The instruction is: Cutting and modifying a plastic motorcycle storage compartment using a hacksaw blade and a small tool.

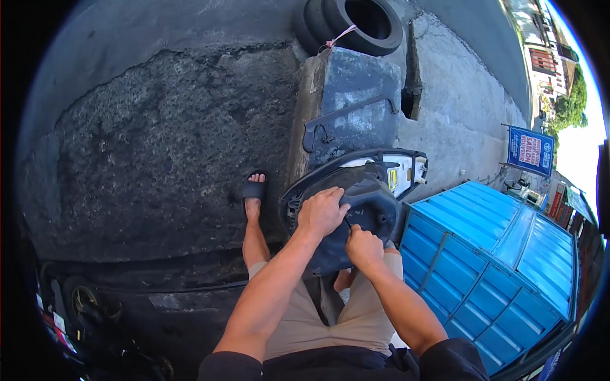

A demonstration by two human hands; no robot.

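Note:
What looks like an upturned motorcycle seat (372,208), with a black moulded plastic underside, leans between my legs against the end of a concrete block. Its far end shows a pale panel (404,173) with a yellow label. My left hand (323,213) lies over the near left part of the black underside, fingers curled and pressing on it. My right hand (365,246) is closed in a fist just to the right and nearer to me. A thin dark tool (347,223) sticks out of that fist toward my left fingers; its kind cannot be made out.
A dark metal bar with a hooked end (356,109) rests on the concrete block (365,66). Beyond it lie stacked tyres (372,25). A large blue metal box (483,254) stands close on my right, with a blue sign (530,151) behind. A drain gap (412,101) cuts the concrete.

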